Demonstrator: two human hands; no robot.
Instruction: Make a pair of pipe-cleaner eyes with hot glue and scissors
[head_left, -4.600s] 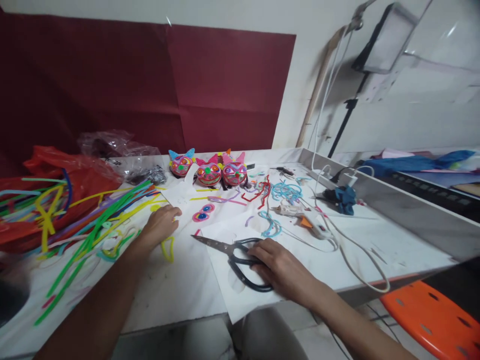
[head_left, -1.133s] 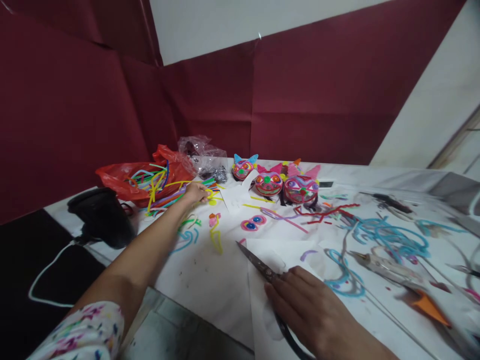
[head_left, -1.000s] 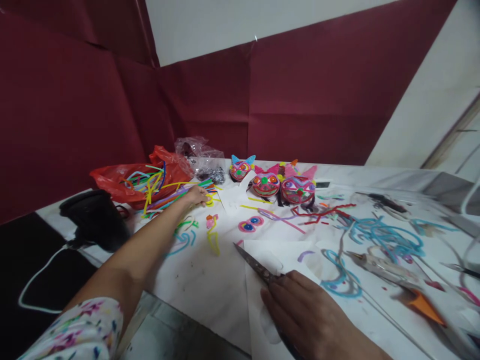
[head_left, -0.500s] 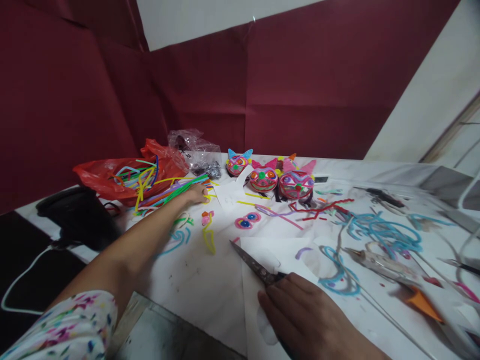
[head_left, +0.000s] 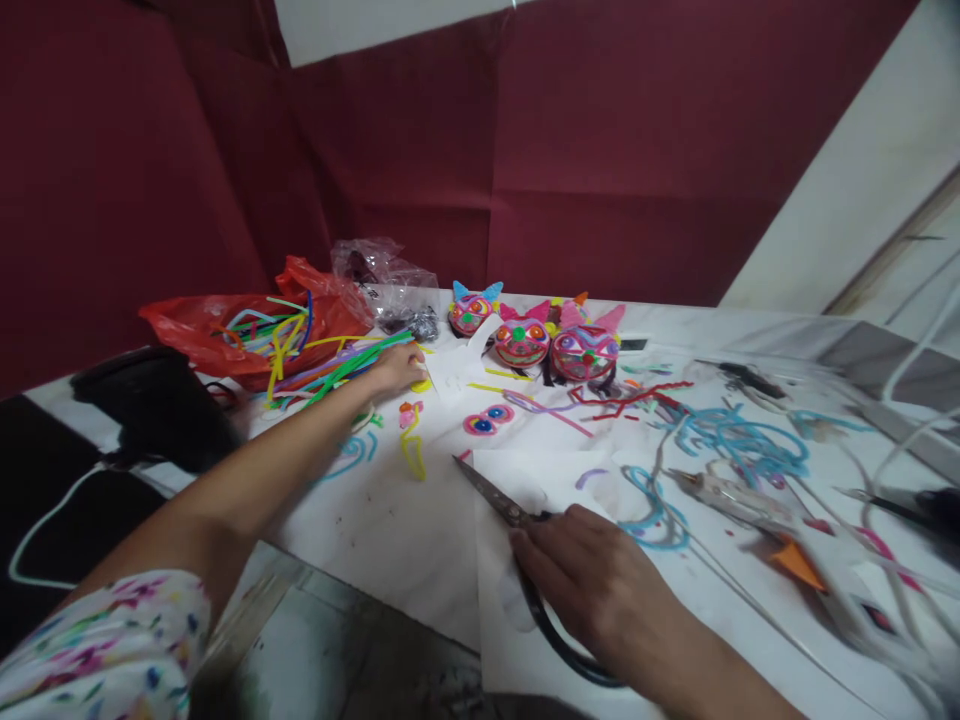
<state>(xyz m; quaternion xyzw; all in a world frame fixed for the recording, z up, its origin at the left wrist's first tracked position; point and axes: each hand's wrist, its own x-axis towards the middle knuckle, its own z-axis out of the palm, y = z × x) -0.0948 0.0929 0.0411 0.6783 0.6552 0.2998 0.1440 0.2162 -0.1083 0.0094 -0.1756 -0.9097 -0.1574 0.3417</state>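
My right hand (head_left: 600, 590) is wrapped round a pair of scissors (head_left: 491, 492), whose blades are closed and point away to the left above white paper (head_left: 499, 630). My left hand (head_left: 399, 368) reaches far across the table, its fingers curled together at the tips of a bundle of colourful pipe cleaners (head_left: 345, 370). What it pinches, if anything, is too small to make out. A small yellow piece (head_left: 421, 385) lies right below those fingers. Between the hands are a bent yellow pipe cleaner (head_left: 412, 455) and a pair of pink-and-blue coiled eyes (head_left: 489, 420).
Decorated cat-like faces (head_left: 521, 342) stand at the back. A red plastic bag (head_left: 195, 335) and a black object (head_left: 154, 420) are on the left. On the right lie a glue gun (head_left: 750, 500), its cord, tangled blue pipe cleaners (head_left: 742, 440) and a black-handled tool (head_left: 750, 378).
The view has tilted slightly down. My left hand's fingers have drawn together and lifted a little off the yellow piece. My right hand has turned slightly, showing more of the scissors' handle.
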